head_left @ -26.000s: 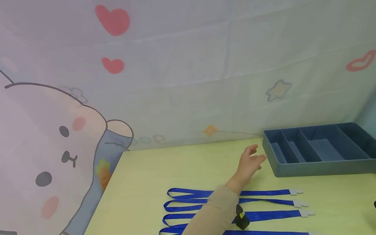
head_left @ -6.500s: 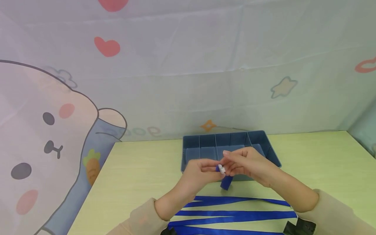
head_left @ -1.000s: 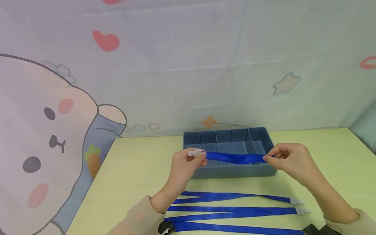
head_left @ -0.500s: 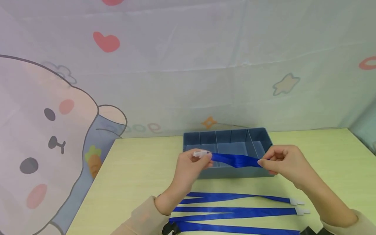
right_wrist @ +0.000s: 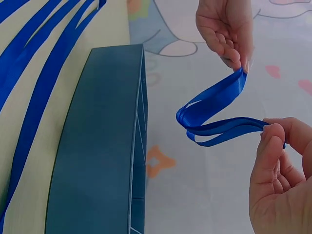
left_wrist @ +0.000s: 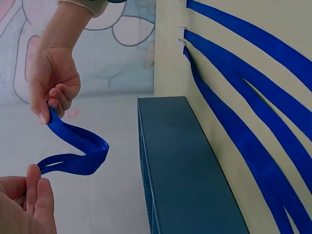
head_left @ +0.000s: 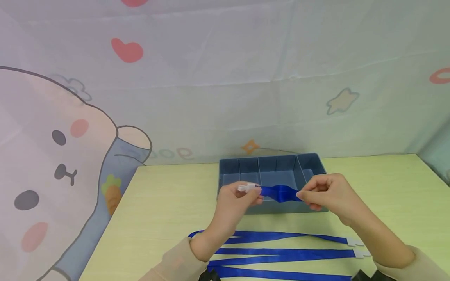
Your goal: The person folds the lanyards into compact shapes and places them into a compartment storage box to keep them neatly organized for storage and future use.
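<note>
Both hands (head_left: 281,195) pinch the lanyard (head_left: 280,192), sagging left-to-right.

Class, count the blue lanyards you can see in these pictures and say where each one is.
4. One lanyard is held between the left hand and right hand, in front of the tray. Three lie on the table: far, middle, near. More may lie below the frame.
</note>
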`<state>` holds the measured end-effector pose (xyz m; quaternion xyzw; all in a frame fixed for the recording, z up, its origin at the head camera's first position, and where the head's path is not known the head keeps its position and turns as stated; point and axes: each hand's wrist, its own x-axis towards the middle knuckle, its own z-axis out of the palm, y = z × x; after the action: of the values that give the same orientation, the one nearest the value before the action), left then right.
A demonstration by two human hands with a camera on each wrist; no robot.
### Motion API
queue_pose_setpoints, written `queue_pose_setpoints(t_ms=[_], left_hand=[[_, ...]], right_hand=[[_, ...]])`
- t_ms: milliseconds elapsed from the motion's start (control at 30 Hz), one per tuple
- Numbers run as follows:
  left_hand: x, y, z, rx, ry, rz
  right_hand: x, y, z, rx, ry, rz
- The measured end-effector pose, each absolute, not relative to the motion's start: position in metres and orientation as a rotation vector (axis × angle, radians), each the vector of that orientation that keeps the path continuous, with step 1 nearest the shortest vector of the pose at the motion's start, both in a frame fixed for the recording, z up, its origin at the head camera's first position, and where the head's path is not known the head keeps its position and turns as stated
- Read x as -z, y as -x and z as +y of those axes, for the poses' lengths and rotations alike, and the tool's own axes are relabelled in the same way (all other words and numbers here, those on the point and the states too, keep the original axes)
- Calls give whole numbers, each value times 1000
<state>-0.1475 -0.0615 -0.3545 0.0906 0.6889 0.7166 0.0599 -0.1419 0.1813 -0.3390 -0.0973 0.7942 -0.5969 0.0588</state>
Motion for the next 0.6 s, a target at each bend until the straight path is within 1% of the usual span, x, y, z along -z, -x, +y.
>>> queue_pose_setpoints(t_ms=[600], left_hand=[[360, 143, -44, -2226, -309, 1929]], right_hand=[[340, 147, 162, 1830, 365, 2291]])
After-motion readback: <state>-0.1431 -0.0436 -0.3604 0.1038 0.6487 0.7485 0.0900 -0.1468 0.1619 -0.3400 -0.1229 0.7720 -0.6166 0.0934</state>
